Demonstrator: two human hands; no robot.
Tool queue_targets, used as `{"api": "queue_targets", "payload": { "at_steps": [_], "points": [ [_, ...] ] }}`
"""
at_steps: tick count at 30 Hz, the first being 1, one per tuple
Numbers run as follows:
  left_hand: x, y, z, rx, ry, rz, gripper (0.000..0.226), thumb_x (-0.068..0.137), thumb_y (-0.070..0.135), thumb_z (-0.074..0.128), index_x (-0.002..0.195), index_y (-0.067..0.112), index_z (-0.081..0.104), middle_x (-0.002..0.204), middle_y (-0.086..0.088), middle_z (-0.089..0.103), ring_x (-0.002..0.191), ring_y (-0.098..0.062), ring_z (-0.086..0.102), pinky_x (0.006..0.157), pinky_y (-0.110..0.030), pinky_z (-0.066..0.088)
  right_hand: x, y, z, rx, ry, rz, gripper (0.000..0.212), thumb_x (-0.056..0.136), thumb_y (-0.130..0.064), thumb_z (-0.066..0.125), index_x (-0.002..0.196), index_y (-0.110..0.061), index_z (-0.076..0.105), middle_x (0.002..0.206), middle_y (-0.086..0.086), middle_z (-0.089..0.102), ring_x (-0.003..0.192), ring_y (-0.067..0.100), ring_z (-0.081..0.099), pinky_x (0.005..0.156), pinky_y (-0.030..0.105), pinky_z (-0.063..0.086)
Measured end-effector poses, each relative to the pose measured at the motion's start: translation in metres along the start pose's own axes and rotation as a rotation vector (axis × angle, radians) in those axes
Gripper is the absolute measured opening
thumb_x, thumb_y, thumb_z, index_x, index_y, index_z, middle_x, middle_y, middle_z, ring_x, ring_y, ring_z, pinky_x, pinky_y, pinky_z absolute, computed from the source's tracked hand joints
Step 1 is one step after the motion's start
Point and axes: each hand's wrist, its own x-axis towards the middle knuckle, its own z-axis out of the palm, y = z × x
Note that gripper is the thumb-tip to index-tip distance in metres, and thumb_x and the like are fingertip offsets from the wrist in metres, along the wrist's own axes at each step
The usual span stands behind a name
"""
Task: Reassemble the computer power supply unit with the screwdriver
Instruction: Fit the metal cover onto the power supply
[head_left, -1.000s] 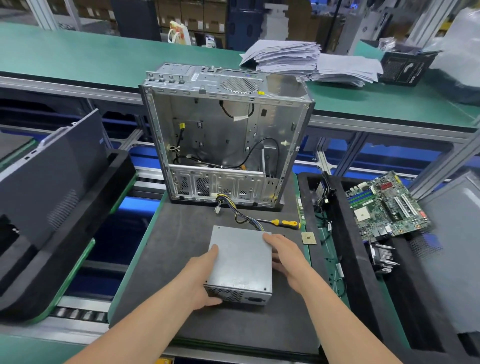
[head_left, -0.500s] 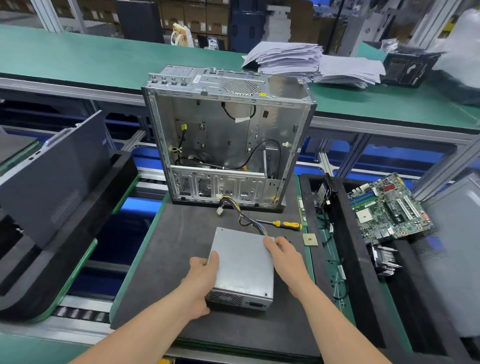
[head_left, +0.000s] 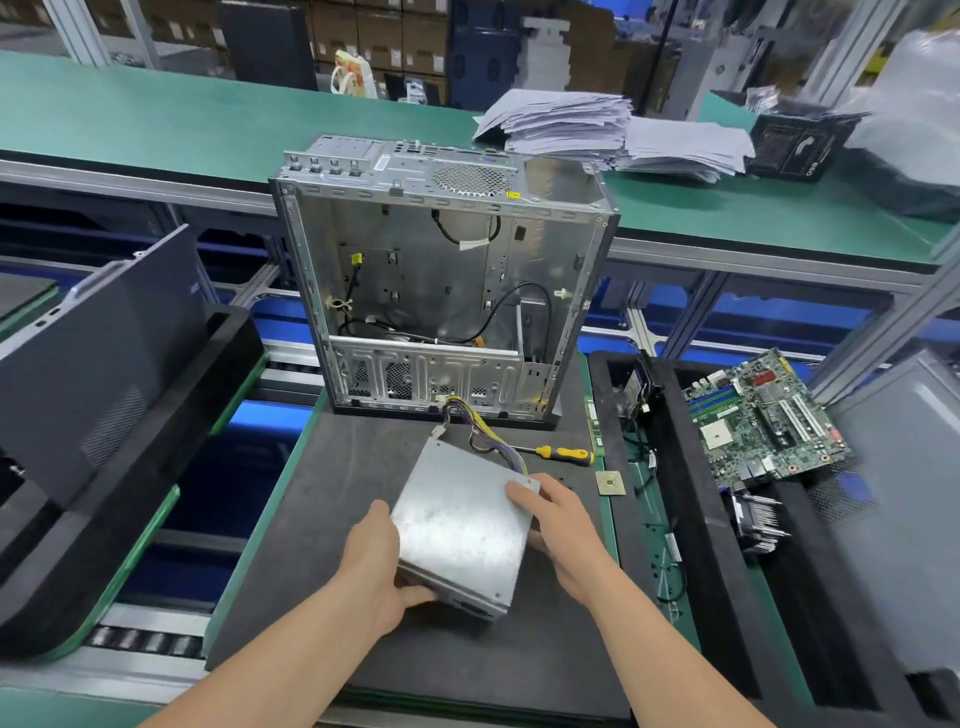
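Power supply (head_left: 462, 525) is held by left hand (head_left: 379, 561) and right hand (head_left: 563, 530), not yet fitted into case (head_left: 519, 260); screwdriver (head_left: 566, 454) is left unused

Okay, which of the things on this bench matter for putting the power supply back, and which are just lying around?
For the job:
power supply, held by left hand and right hand
its cables
case
screwdriver

Lying about:
motherboard
heatsink
chip
papers
side panel
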Motion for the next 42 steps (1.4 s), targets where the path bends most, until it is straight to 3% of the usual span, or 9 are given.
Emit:
{"api": "queue_targets", "payload": {
  "at_steps": [6,9,12,16,20,26,31,38,42],
  "points": [
    [-0.001,0.037,-0.010,0.248,0.142,0.401,0.033,0.090,0.028,0.044,0.108,0.013,0.067,0.130,-0.020,0.056,0.094,-0.034,0.067,0.058,-0.046,0.063,-0.008,0.001,0.019,0.157,-0.072,-0.156,0.033,0.094,-0.027,0.076,0.107,-0.002,0.061,0.103,0.006,0.072,0.098,0.017,0.066,0.088,0.033,0.051],
    [0.000,0.048,-0.015,0.387,0.169,0.552,0.033,0.090,0.040,0.043,0.103,0.025,0.070,0.124,-0.010,0.055,0.094,-0.033,0.065,0.078,-0.055,0.062,-0.009,0.006,0.027,0.045,-0.086,-0.237,0.016,0.098,-0.022,0.075,0.107,-0.014,0.065,0.108,0.002,0.076,0.098,0.011,0.068,0.086,0.021,0.052],
    [-0.002,0.051,-0.017,0.590,0.216,0.717,0.030,0.091,0.049,0.037,0.097,0.042,0.066,0.116,0.001,0.050,0.097,-0.024,0.058,0.094,-0.049,0.049,-0.007,0.017,0.032,0.023,-0.072,-0.260,0.027,0.093,-0.022,0.079,0.114,-0.013,0.064,0.116,0.004,0.077,0.106,0.018,0.072,0.093,0.028,0.056],
    [0.001,0.042,-0.018,0.708,0.181,0.844,0.020,0.099,0.042,0.042,0.098,0.044,0.063,0.109,0.013,0.047,0.089,0.000,0.055,0.076,-0.037,0.038,-0.009,0.026,0.025,0.046,-0.086,-0.200,0.033,0.091,-0.036,0.078,0.114,-0.017,0.065,0.118,0.006,0.077,0.111,0.023,0.072,0.097,0.032,0.054],
    [-0.002,0.025,-0.013,0.615,0.247,0.844,0.016,0.096,0.036,0.047,0.098,0.045,0.061,0.111,0.014,0.048,0.082,0.005,0.055,0.065,-0.029,0.033,-0.003,0.007,0.011,-0.022,-0.056,-0.085,0.064,0.080,-0.081,0.069,0.096,-0.019,0.065,0.093,0.000,0.066,0.089,0.014,0.058,0.086,0.037,0.041],
    [-0.007,0.014,0.000,0.354,0.264,0.705,0.055,0.081,0.046,0.044,0.135,0.042,0.049,0.126,0.015,0.058,0.107,-0.016,0.056,0.087,-0.040,0.037,-0.001,-0.033,0.023,0.055,-0.018,0.128,0.093,0.057,-0.096,0.067,0.130,-0.038,0.072,0.126,-0.008,0.076,0.122,0.019,0.070,0.114,0.051,0.049],
    [-0.004,0.001,0.006,0.035,0.041,0.656,0.070,0.073,0.039,0.047,0.143,0.039,0.047,0.121,0.027,0.047,0.114,-0.002,0.054,0.094,-0.039,0.046,-0.012,-0.061,0.049,0.068,-0.041,0.200,0.114,0.048,-0.104,0.065,0.147,-0.047,0.055,0.144,-0.015,0.063,0.133,0.015,0.061,0.114,0.048,0.044],
    [0.010,-0.003,0.001,0.060,-0.093,0.892,0.063,0.087,0.036,0.051,0.149,0.046,0.043,0.136,0.035,0.045,0.127,0.017,0.043,0.100,-0.021,0.036,-0.018,-0.033,0.070,0.213,0.101,0.047,0.068,0.068,-0.070,0.069,0.133,-0.055,0.058,0.137,-0.014,0.066,0.133,0.019,0.057,0.115,0.054,0.043],
    [0.023,-0.008,-0.010,0.062,-0.182,0.890,0.060,0.093,0.035,0.054,0.152,0.042,0.040,0.146,0.032,0.045,0.137,0.011,0.041,0.109,-0.022,0.034,-0.019,-0.026,0.071,0.114,0.124,-0.031,0.036,0.075,-0.065,0.060,0.111,-0.069,0.059,0.111,-0.033,0.071,0.110,-0.004,0.063,0.093,0.034,0.047]
  ]
}}
